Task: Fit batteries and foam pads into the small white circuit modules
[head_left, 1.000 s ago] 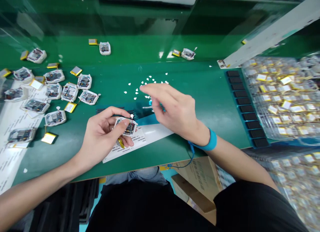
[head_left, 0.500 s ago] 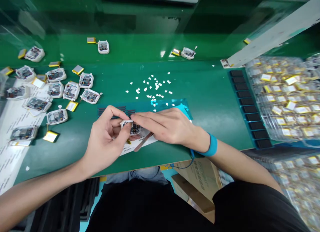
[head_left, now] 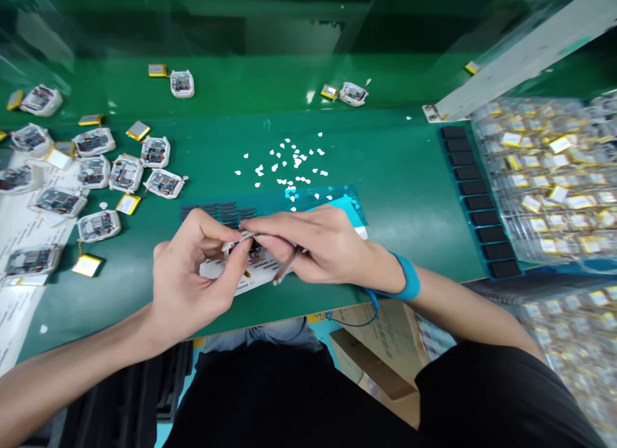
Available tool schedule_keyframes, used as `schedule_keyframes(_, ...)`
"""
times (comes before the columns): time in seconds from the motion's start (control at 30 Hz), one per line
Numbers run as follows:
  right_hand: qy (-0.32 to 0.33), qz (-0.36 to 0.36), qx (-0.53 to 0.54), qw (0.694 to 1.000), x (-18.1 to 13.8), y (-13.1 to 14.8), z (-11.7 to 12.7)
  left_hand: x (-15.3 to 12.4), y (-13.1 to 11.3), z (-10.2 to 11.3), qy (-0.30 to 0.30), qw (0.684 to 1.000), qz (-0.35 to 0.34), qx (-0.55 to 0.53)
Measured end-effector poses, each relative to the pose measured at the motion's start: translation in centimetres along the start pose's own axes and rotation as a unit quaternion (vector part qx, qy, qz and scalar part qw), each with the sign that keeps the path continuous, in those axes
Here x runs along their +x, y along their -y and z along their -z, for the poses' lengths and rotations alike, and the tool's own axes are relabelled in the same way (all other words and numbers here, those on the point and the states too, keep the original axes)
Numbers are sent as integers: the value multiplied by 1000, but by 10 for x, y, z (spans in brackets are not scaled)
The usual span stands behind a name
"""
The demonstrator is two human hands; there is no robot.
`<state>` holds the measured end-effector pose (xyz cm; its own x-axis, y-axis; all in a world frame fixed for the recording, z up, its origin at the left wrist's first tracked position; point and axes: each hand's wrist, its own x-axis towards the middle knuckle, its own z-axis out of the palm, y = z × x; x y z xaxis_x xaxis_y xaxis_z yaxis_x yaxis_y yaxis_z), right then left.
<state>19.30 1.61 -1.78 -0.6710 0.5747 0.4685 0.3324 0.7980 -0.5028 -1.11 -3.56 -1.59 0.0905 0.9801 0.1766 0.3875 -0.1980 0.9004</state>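
My left hand (head_left: 195,274) is closed around a small white device housing (head_left: 229,248) with a circuit board inside, its thumb and forefinger pinching the edge. The housing is partly hidden by my fingers. My right hand (head_left: 322,242) reaches over from the right, its fingertips touching the top of the housing. Metal tweezers (head_left: 285,269) are tucked in the right hand, their back end sticking out towards me. Beneath both hands lies a printed white sheet (head_left: 263,277). Just behind them a blue film (head_left: 216,210) carries thin dark strips.
Several open housings (head_left: 126,173) with yellow-edged batteries (head_left: 128,204) spread over the left side. White round stickers (head_left: 296,159) are scattered mid-bench. To the right are a strip of black pads (head_left: 477,188), clear trays of batteries (head_left: 559,197) and a white post (head_left: 511,56). A blue wrist cord (head_left: 373,306) hangs at the front edge.
The housing has tipped in my left fingers, so less of its board shows. My right fingertips have moved left onto its top edge, and the tweezers have turned steeper. The view has shifted slightly.
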Motion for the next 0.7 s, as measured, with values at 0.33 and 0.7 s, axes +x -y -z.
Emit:
schedule_keyframes(0.33,-8,-161,158,974,9,4,3,1,6,2,82,996,20,-42)
schedule_keyframes(0.7,-36,-227,298,927,16,-11,15,21,-22,7,94,974,156,-132)
